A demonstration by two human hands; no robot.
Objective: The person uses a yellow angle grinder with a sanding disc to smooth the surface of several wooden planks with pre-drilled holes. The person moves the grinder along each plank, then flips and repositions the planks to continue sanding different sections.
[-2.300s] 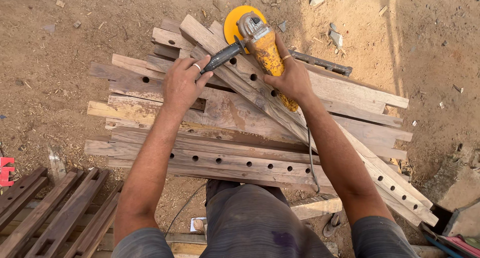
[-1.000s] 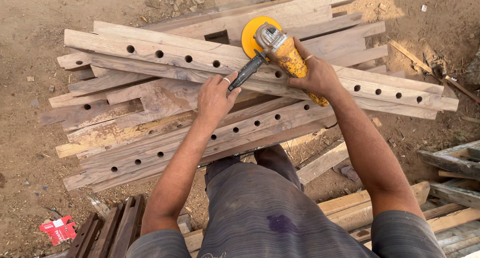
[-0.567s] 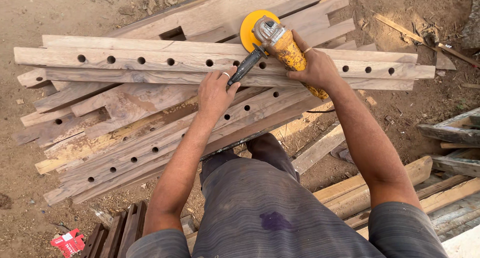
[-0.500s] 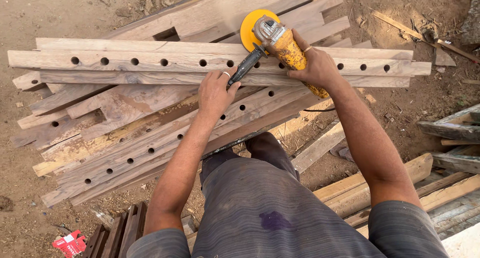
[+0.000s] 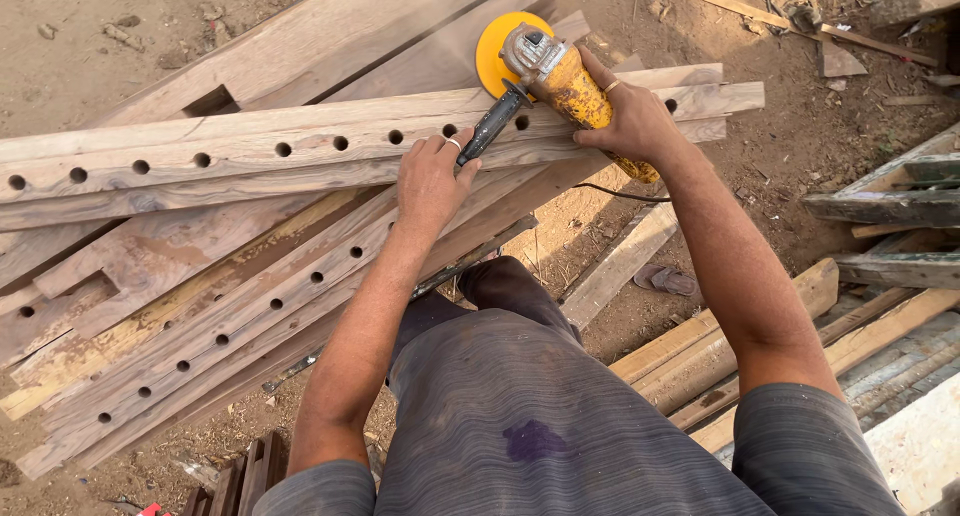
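A yellow angle grinder point(image 5: 560, 81) with an orange-yellow sanding disc point(image 5: 494, 48) rests on a stack of wooden planks. My right hand point(image 5: 628, 124) grips the grinder's yellow body. My left hand point(image 5: 430, 181) holds its black side handle point(image 5: 495, 124). The disc sits over the top plank with drilled holes point(image 5: 300, 146), which lies roughly level across the pile. A second drilled plank point(image 5: 290, 291) runs diagonally beneath it. The grinder's black cord point(image 5: 610, 193) drops off the pile under my right forearm.
Sandy ground with wood chips surrounds the pile. Loose timber beams point(image 5: 700, 346) lie at the right, with a weathered wooden frame point(image 5: 890, 206) beyond. A sandal point(image 5: 665, 278) lies near them. Dark slats point(image 5: 235, 476) show at the bottom left.
The view has swung right, so the plank pile has slid left and tilted in the picture. Both hands have kept their grip on the grinder, with its disc still over the top drilled plank.
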